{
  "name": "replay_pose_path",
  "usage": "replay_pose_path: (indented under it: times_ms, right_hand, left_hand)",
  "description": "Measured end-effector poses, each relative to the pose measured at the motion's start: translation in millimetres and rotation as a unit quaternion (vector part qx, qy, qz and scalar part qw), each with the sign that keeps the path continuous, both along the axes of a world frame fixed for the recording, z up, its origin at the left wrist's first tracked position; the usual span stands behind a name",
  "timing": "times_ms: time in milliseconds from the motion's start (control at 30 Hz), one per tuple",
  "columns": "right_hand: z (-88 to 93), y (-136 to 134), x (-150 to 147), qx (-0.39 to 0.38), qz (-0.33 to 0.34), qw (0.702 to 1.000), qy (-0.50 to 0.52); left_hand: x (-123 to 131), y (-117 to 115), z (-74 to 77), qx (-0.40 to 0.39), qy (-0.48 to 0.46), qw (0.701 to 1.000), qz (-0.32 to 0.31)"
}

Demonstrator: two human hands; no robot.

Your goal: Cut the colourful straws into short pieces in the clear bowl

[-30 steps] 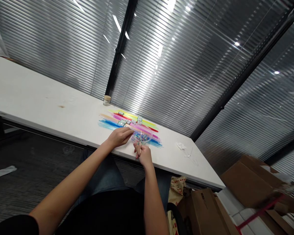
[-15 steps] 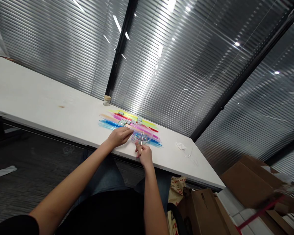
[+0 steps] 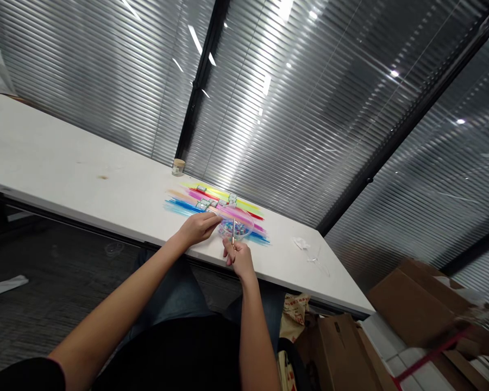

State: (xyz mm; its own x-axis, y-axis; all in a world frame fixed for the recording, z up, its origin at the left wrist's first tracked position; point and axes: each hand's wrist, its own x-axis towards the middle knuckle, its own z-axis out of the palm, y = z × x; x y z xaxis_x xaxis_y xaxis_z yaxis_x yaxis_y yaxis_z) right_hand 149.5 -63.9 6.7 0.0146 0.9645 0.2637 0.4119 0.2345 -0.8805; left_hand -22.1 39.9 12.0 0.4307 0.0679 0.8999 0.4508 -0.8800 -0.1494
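Observation:
My right hand [image 3: 239, 257] is closed around the handles of a pair of scissors [image 3: 233, 231], its slim blades pointing away over a clear round bowl [image 3: 253, 224]. Small multicoloured cut pieces [image 3: 239, 228] lie in the bowl. At the bowl's left edge, my left hand [image 3: 201, 226] pinches what looks like a thin straw, mostly hidden by the fingers, its end reaching toward the blades. Behind and beside the bowl spread bundles of long thin straws in yellow, red, pink, orange and blue [image 3: 180, 206]. Several small clear packets with printing [image 3: 202, 205] rest on them.
A small jar with a tan lid [image 3: 178, 166] stands at the white table's [image 3: 134, 190] back edge, by the blinds. Crumpled white tissue [image 3: 300, 243] and clear plastic scraps [image 3: 315, 259] lie to the right. Cardboard boxes [image 3: 342, 347] are stacked on the floor at the right.
The scissors in my right hand have swung slightly left, and their blades now look closer to upright in view. My left hand has hardly moved.

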Motion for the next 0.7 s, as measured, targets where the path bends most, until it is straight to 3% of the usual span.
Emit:
replay_pose_path:
  times_ms: [233,700]
  right_hand:
    - [-2.5,2.0,0.6,0.002,0.000,0.999,0.036]
    - [6.5,-3.3,-3.7,-0.008,-0.010,1.000,-0.015]
  left_hand:
    - [1.7,0.3,-0.1,0.005,-0.020,0.999,0.034]
    - [-0.2,-1.2,2.7,0.015,0.017,1.000,0.004]
